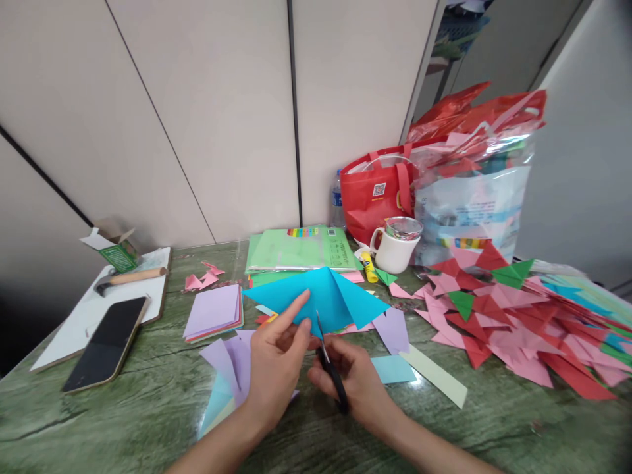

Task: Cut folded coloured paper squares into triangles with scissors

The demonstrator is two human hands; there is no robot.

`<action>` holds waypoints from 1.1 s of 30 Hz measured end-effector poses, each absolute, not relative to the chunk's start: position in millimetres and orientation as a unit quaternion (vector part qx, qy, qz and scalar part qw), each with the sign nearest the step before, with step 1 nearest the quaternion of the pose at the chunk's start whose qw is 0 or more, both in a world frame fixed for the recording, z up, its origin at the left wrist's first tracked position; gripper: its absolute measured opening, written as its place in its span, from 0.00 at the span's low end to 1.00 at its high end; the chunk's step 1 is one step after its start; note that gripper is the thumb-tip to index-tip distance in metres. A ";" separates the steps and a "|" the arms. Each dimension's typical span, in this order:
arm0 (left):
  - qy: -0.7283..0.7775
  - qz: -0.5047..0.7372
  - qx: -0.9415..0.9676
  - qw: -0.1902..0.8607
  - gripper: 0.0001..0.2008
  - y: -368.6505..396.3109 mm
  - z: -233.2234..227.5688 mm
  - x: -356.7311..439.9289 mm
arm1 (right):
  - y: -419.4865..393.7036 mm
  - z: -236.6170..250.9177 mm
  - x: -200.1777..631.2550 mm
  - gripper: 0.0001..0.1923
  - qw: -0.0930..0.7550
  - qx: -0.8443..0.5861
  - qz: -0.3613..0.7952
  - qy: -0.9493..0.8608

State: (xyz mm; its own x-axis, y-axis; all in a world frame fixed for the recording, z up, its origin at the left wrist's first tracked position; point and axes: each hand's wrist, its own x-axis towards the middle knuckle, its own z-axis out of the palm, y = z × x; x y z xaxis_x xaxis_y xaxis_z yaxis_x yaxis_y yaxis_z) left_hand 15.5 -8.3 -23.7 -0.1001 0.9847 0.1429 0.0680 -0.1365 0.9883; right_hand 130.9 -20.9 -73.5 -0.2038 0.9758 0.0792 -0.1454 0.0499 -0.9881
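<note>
The left hand [279, 349] pinches the blue paper [316, 296] between thumb and fingers, with the index finger extended along its face. The blue paper is folded, lies directly beyond both hands, and is held raised above the worktop [162, 421]. The right hand [353, 375] grips the black-handled scissors [336, 385]; the blades point away from the wrist, and one visible blade overlaps the lower edge of the blue paper. The exact opening of the blades cannot be told.

Cut purple paper [232, 362] lies just left of the left hand. The square sheets [213, 311] are stacked beyond it, also to the left. The phone [106, 342] lies farther left, overlapping the white board [62, 339]; the hammer [133, 279] and the small box [118, 253] rest on the same board.

Just right of the right hand are the light blue strip [394, 370] and the pale green strip [437, 376]. A pile of folded pieces [513, 322], mainly red and pink, lies farther right. Beyond the hands, the green packs [296, 249] lie flat. The glue stick [368, 266] and the white mug [395, 253] are beyond the right hand, with the red bag [375, 204] behind the mug and the clear bag [469, 204] to the right of the red bag.
</note>
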 end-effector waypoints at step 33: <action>0.514 0.528 0.517 0.436 0.20 -8.4 -23.9 14.9 | -19.2 -78.0 129.6 0.11 0.493 -0.396 0.569 -0.525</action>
State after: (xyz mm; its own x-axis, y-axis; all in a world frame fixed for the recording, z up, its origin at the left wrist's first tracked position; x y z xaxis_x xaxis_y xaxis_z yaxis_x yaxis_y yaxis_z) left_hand 14.9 -8.4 -23.9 -0.0847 0.9916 0.0980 0.0710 -0.0921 0.9932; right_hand 129.6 -19.2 -78.0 -0.2003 0.9774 0.0672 -0.1449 0.0383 -0.9887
